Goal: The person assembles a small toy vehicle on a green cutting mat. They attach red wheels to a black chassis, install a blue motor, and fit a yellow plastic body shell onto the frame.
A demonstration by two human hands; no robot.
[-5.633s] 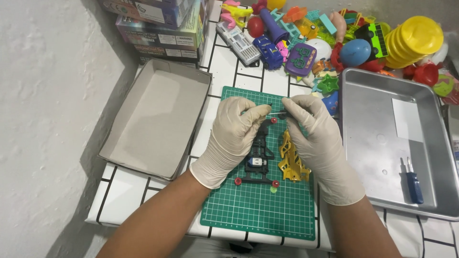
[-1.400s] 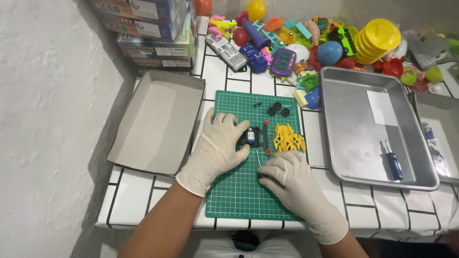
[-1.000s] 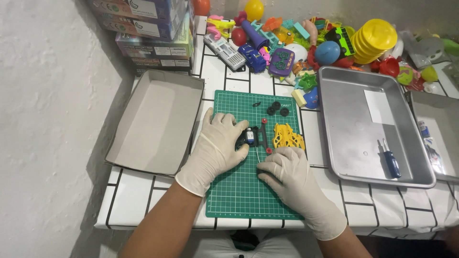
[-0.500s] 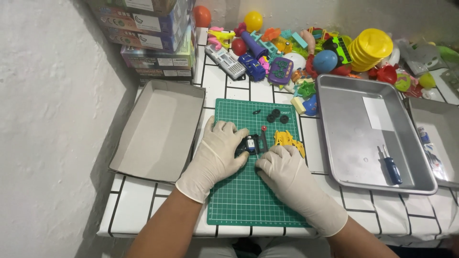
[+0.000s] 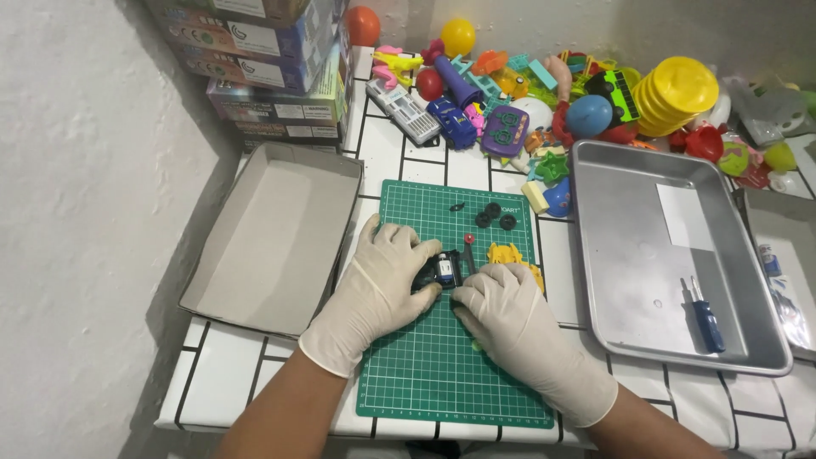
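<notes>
Both gloved hands meet over the middle of the green mat (image 5: 442, 374). The left hand (image 5: 382, 276) grips the small black chassis (image 5: 444, 269) from its left side; the right hand (image 5: 501, 310) lies flat with its fingertips touching the chassis from below, and whether it pinches anything cannot be told. A yellow shell (image 5: 508, 253) lies on the mat just right of the chassis, partly under the right hand. Three black wheels (image 5: 495, 216) sit near the mat's top edge, with one small black bit (image 5: 457, 206) to their left. The mat's lower half is bare. Left of the mat is one cardboard tray (image 5: 272, 234); right of it, one metal tray (image 5: 654, 255) holding one blue screwdriver (image 5: 704, 316). Toys (image 5: 544, 93) crowd the space beyond the mat's top edge.
</notes>
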